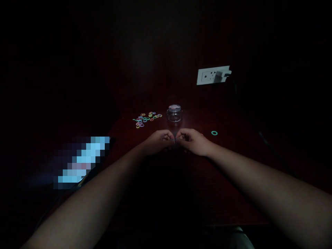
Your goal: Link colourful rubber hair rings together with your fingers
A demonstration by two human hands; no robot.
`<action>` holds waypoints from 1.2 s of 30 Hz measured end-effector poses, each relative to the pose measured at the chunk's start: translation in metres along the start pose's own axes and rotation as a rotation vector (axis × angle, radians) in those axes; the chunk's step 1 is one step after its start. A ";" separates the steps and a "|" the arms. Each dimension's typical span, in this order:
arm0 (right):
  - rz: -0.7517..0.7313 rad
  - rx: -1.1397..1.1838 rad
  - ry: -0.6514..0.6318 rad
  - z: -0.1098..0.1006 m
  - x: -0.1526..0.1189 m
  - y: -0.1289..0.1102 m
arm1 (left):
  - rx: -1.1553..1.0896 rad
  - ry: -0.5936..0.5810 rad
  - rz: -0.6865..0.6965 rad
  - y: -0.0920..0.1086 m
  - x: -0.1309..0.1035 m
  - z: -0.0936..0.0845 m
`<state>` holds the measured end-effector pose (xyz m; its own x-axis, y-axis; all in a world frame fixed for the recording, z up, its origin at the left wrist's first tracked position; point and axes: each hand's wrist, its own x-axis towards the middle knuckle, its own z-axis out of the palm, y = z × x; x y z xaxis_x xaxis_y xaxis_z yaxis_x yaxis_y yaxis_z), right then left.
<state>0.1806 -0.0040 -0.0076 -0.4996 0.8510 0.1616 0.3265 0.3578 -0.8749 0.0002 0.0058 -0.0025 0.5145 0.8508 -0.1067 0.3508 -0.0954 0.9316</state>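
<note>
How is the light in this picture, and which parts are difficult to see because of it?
Head view: very dark, with edges almost black; deep shadow on the table between the forearms; bright bluish patch at left, pixelated, contents unreadable; small highlights on the jar; fingertips of left hand and right hand too dim for fine detail.
</note>
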 end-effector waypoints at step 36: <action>0.045 -0.007 -0.058 -0.001 -0.001 -0.004 | -0.007 -0.002 -0.029 0.003 -0.002 0.001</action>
<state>0.1803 -0.0059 -0.0039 -0.5299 0.8427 0.0954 0.3550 0.3226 -0.8774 0.0009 0.0038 0.0006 0.5060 0.8521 -0.1341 0.3597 -0.0672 0.9307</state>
